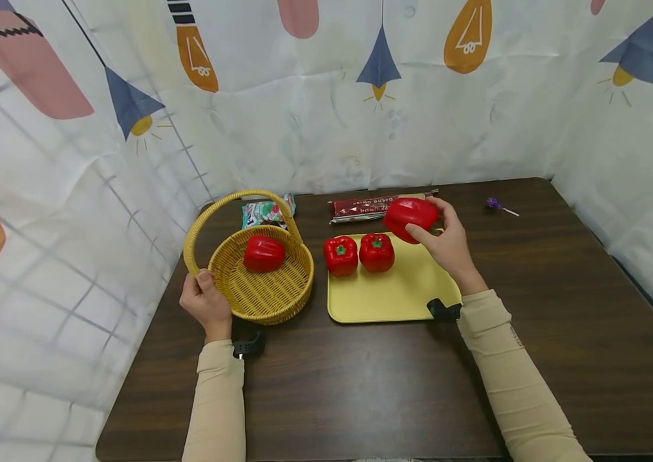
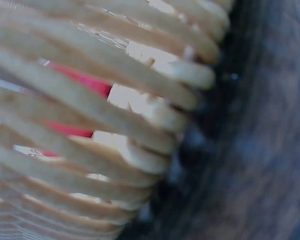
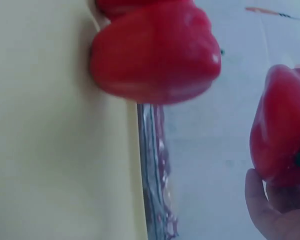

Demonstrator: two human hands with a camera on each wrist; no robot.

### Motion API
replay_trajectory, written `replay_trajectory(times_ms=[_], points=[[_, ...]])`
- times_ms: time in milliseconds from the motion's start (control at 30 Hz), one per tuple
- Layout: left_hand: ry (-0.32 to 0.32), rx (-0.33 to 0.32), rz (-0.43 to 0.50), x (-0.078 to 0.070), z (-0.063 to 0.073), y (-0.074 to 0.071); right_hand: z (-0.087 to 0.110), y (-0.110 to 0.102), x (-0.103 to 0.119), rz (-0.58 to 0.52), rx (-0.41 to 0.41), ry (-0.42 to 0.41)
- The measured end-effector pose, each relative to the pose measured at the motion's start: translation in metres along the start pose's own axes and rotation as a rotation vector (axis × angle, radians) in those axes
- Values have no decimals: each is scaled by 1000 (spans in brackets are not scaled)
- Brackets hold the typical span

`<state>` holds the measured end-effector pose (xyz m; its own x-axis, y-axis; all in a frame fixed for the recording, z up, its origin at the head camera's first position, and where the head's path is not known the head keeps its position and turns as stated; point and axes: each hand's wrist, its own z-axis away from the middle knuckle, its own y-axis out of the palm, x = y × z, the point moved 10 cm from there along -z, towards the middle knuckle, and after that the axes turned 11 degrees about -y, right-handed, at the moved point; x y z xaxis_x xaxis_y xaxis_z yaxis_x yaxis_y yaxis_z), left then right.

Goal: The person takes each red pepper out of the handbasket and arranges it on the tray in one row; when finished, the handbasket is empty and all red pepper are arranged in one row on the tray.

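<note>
My left hand [image 1: 207, 303] grips the yellow wicker basket [image 1: 271, 312] by the lower end of its arched handle. One red bell pepper [image 1: 264, 253] lies on its side in the basket. Above the back of a yellow tray [image 1: 395, 301], my right hand [image 1: 447, 246] holds another red bell pepper [image 1: 409, 217] between thumb and fingers, its green stem towards the palm. Two more peppers, a left one [image 1: 340, 256] and a right one [image 1: 377, 253], stand upright side by side at the tray's back left. Woven strands fill most of the left wrist view.
Behind the tray lies a long dark red packet [image 1: 355, 209]. A green and pink packet [image 1: 262, 213] sits behind the basket. A purple lollipop [image 1: 495, 204] lies at the back right of the dark wooden table [image 1: 563, 333]. Printed curtains [image 1: 314, 128] hang behind and beside it.
</note>
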<state>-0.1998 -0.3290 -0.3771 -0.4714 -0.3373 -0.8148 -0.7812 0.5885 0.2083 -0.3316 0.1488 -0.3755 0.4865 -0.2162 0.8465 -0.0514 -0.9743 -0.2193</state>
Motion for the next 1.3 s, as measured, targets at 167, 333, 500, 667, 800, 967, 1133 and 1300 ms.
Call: replay_trajectory(times_ms=[167, 333, 500, 667, 800, 967, 1133, 1300], points=[[-8, -4, 7, 2, -1, 0, -1, -16, -15, 15, -13, 40], [1, -2, 4, 0, -1, 0, 1, -25, -28, 52, 3, 118], [15, -5, -5, -1, 0, 1, 3, -32, -37, 116, 46, 173], [16, -12, -6, 1, -1, 1, 5, -31, -44, 157, 128, 209], [12, -12, -11, 2, -1, 0, 8, -25, -54, 179, 210, 240], [10, -2, -12, 3, -1, 1, 10, -20, -64, 198, 253, 265], [9, -6, -14, 3, -1, 0, 12, -19, -70, 219, 268, 286], [9, -3, -24, 14, -3, -2, 13, -20, -72, 207, 281, 306]])
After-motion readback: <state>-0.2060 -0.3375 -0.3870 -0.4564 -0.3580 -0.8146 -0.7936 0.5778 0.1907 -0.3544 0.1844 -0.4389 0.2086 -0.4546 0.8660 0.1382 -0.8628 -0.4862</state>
